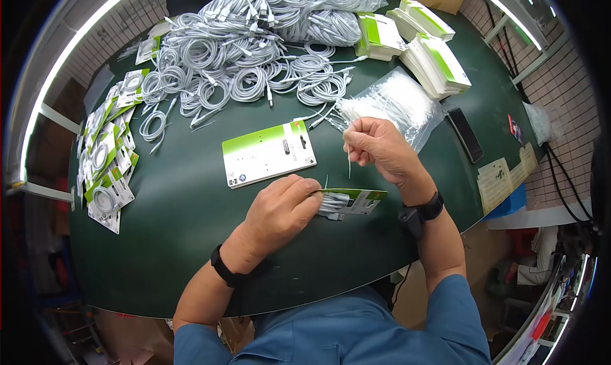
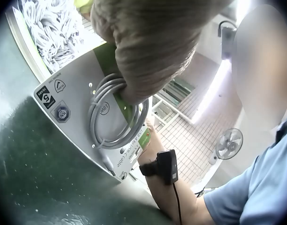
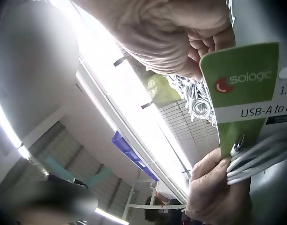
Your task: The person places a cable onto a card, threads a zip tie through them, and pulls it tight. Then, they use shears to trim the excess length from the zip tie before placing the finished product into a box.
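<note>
My left hand grips a green and white packaging card at its edge, with a coiled grey USB cable lying against it. In the left wrist view the cable's coil lies against the printed face, one plug pointing down the card. A thin white tip sticks up over the card beside the left fingers. Just above and to the right, my right hand pinches a thin white cable tie, which hangs down. The right wrist view shows the card's green face close to the right hand.
Flat cards lie in front of the hands. Behind are a heap of coiled cables, an open bag of cable ties and card stacks. Carded cables pile up left; a phone and papers lie right.
</note>
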`<state>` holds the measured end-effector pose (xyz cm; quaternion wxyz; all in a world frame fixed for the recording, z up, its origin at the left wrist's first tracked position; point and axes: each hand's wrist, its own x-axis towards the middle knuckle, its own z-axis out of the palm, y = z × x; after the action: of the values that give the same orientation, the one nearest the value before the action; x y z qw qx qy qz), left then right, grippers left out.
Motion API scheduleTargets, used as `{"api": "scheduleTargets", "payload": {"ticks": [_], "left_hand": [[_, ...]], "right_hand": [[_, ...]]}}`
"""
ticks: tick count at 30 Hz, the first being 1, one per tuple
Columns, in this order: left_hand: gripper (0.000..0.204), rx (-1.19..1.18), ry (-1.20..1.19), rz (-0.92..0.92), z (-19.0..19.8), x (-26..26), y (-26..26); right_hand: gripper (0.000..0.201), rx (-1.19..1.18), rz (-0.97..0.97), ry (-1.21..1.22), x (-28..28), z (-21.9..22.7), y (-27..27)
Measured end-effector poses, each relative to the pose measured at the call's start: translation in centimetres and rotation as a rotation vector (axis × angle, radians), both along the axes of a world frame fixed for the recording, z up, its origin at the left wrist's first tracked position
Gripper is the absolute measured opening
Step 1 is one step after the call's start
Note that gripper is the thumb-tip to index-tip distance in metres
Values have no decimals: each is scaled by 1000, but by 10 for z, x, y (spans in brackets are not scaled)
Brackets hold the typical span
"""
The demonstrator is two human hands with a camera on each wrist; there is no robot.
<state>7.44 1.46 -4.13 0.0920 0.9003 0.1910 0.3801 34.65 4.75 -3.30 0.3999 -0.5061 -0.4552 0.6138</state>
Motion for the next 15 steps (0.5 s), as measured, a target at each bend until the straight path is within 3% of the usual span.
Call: {"api": "scheduleTargets", "payload": {"ticks": [4,15], "left_hand": [[33,0,-22,-6,-1,1,2],[35,-15,-28,-2,-2,4,2]], "right_hand": [[20,-18,30,-4,-9,-22,4],[21,-96,91,21,-21,-26,1]]}}
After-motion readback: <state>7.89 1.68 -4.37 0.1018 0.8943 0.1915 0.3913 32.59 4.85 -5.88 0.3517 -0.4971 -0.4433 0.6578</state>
